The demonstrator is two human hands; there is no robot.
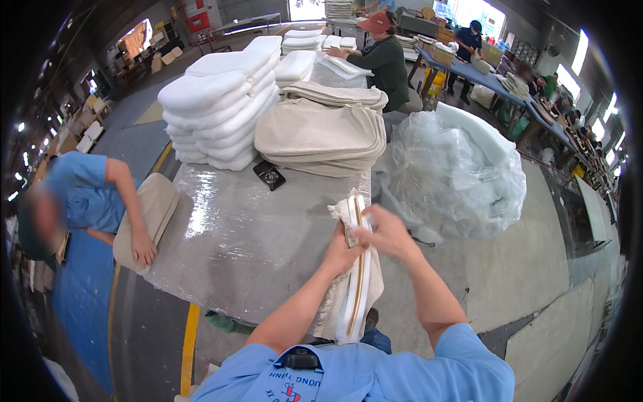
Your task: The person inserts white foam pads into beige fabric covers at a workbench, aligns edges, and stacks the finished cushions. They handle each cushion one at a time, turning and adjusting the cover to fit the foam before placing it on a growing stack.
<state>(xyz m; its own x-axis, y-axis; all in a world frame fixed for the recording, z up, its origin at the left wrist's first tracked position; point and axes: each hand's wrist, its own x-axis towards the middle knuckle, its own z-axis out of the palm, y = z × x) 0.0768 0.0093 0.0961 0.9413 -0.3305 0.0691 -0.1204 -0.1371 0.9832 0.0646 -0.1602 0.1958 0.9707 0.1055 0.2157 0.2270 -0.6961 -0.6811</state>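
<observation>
A seat cushion stands on edge in front of me at the table's near right corner: white padding [355, 295] with a thin brown strip along its middle, partly inside a beige fabric cover [376, 278]. My left hand [343, 253] is closed round the cushion's left side, gripping the cover. On the opposite side my right hand [388, 233] is bent over the upper part, its fingers curled at the cover's edge and slightly blurred. The cover lies open along the cushion's length, with a frayed edge at the far end.
The plastic-wrapped table [234, 234] bears stacked white pads [214, 100], piled beige covers [318, 134] and a dark phone [269, 175]. A clear bag of white padding [455, 174] stands to the right. At left a co-worker holds a beige cushion [151, 214]; another person [388, 60] works beyond.
</observation>
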